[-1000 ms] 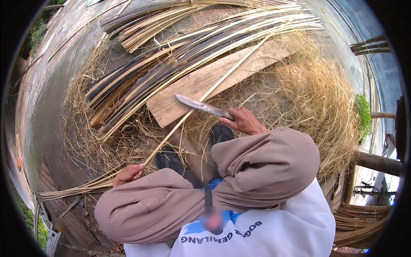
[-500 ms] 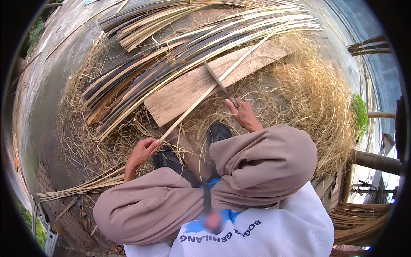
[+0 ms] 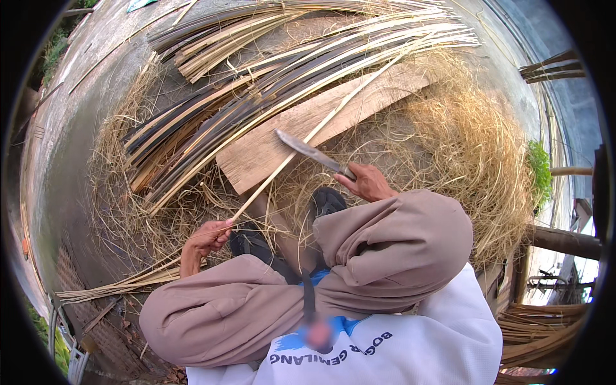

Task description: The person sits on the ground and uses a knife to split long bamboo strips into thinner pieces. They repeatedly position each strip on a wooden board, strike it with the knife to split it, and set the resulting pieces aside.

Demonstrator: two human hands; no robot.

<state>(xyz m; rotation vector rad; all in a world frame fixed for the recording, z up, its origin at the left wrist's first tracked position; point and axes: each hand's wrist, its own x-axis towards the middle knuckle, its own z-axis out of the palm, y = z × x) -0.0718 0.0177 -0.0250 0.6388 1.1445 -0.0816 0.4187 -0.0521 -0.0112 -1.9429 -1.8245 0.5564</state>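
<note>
Pinched in my left hand is the near end of a long pale bamboo strip. The strip slants away to the upper right, across a wooden board. My right hand is closed round the handle of a knife. Its broad blade points to the upper left and crosses the strip over the near side of the board; whether the edge touches the strip I cannot tell.
Beyond the board lie bundles of dark and pale bamboo strips. Curly shavings heap up on the right and around my shoes. A few thin strips lie at the left by my knee. A wooden post juts in at the right.
The knife has swung and moved left and nearer along the strip, its blade now lying flatter. My right hand has turned with it. My left hand has shifted slightly left and down.
</note>
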